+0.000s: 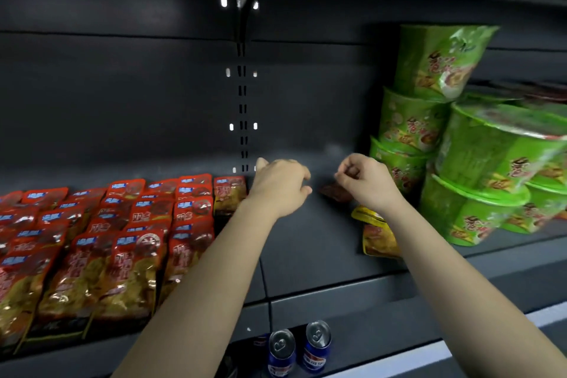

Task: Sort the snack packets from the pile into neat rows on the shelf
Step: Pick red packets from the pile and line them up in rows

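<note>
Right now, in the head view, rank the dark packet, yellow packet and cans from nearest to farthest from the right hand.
1. The dark packet, at the fingertips of the right hand, on its left.
2. The yellow packet, under the wrist, on the shelf.
3. The cans, below the shelf, down-left.

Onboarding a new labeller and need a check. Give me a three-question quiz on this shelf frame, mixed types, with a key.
1. True or false: two cans stand on the level below the shelf.
2. Fingertips of the right hand are at: A) a dark red packet B) a can C) bare shelf.
3. Fill in: the sorted rows of red packets lie on the shelf's ____ side.
Key: 1 true; 2 A; 3 left.
</note>
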`<move>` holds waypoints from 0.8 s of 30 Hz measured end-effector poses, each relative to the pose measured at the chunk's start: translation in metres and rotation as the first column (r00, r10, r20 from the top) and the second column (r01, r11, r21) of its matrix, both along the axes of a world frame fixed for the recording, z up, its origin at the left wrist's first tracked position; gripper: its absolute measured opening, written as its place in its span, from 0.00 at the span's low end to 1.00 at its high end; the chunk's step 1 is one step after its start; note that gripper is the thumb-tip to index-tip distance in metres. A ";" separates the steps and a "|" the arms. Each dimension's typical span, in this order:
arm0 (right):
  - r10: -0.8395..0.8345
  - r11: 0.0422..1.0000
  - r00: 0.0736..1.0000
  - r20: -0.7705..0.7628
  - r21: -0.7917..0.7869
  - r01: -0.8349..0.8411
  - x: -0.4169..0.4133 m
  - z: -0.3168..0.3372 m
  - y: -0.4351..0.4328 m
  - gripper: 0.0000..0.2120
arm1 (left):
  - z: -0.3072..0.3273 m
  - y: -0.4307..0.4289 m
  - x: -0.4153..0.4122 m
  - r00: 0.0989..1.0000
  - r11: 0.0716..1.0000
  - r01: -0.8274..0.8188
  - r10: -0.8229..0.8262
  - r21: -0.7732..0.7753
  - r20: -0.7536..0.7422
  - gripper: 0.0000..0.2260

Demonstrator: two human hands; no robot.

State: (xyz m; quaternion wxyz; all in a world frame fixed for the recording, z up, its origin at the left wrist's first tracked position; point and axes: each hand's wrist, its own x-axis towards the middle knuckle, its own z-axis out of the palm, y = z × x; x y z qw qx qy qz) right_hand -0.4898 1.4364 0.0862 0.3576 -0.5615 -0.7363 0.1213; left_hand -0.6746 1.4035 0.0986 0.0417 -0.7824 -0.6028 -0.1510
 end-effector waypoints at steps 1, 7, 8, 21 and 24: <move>-0.009 1.000 1.000 0.002 -0.001 0.009 0.006 -0.001 0.002 0.04 | 0.000 0.003 0.009 1.000 1.000 0.003 -0.003 -0.011 -0.005 0.15; 0.007 1.000 1.000 0.015 -0.028 -0.007 0.028 -0.005 0.015 0.03 | -0.001 0.023 0.045 1.000 0.997 -0.004 0.001 -0.075 -0.031 0.14; 0.015 1.000 1.000 0.014 -0.028 -0.014 0.029 -0.005 0.017 0.03 | -0.001 0.026 0.048 0.999 0.995 -0.004 0.000 -0.102 -0.046 0.15; 0.099 0.993 0.994 -0.044 0.075 -0.095 0.032 -0.023 0.033 0.07 | -0.037 0.050 0.069 0.998 0.988 -0.064 0.062 -0.142 -0.015 0.28; 0.119 0.990 0.992 -0.035 0.086 -0.116 0.034 -0.026 0.036 0.08 | -0.041 0.053 0.070 0.998 0.986 -0.036 0.045 -0.162 0.052 0.31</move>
